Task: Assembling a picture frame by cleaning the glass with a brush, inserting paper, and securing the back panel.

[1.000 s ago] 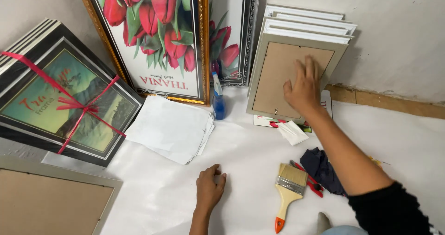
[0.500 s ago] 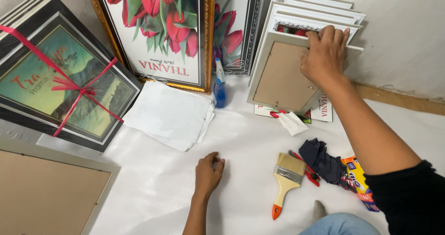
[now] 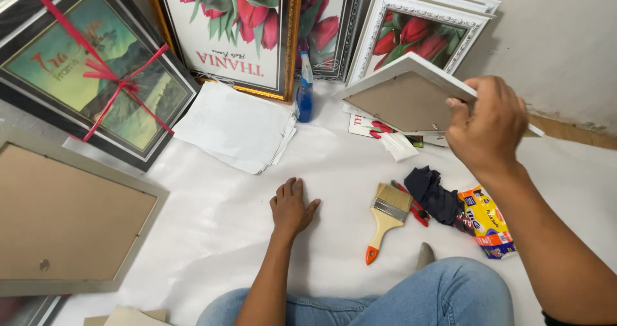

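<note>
The right hand [image 3: 486,128] is clamped on the edge of a white frame [image 3: 408,94], holding it lifted and tilted with its brown backing turned toward the camera, above the far side of the white sheet [image 3: 212,229] that covers the floor. The left hand [image 3: 292,205] holds nothing; it rests palm down on the sheet near its middle, fingers loosely together.

Just right of the left hand lies a brush [image 3: 387,218] with an orange tip on its handle. Beside it are red pliers [image 3: 412,205], a dark cloth [image 3: 434,194] and a colourful packet [image 3: 488,222]. Under the lifted frame lie some prints [image 3: 376,125] and a scrap of paper [image 3: 398,146].

Behind the frame, a stack of white frames [image 3: 424,24] leans on the wall, the front one showing tulips. A blue spray bottle [image 3: 304,94] stands at the far edge, next to a gold-framed tulip picture [image 3: 231,30]. White papers [image 3: 234,126] lie before it. At the left are black frames tied with red ribbon [image 3: 96,75] and a grey frame [image 3: 64,217] lying face down.
</note>
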